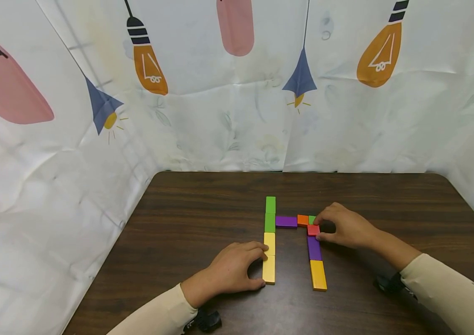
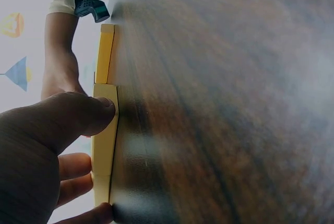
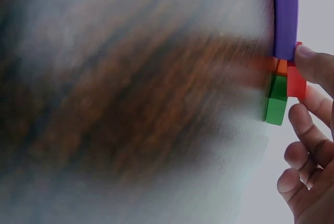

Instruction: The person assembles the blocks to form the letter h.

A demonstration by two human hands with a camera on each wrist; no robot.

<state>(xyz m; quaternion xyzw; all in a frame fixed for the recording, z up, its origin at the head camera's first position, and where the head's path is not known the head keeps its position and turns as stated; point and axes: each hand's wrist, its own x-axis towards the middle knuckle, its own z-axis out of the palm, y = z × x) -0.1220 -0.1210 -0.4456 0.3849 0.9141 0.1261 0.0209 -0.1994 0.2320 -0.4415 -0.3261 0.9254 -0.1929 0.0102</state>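
Observation:
My right hand [image 1: 347, 226] pinches a small red block [image 1: 313, 230] between thumb and fingers. In the head view the red block sits between a green block [image 1: 311, 219] and a purple block [image 1: 314, 248]; in the right wrist view it overlaps the green one [image 3: 277, 98]. My left hand [image 1: 234, 266] rests along the left side of a column of blocks, fingers spread. Its thumb touches the near pale yellow block [image 1: 268, 270], with fingertips on the farther pale yellow block [image 1: 269, 243]. Two green blocks [image 1: 270, 223] continue that column away from me.
A purple block [image 1: 286, 222] and an orange block [image 1: 302, 220] lie crosswise between the two columns. At the right column's near end lies a deeper yellow block [image 1: 318, 275]. Everything lies on a dark wooden table [image 1: 186, 204], with a printed cloth [image 1: 237, 125] hanging behind it.

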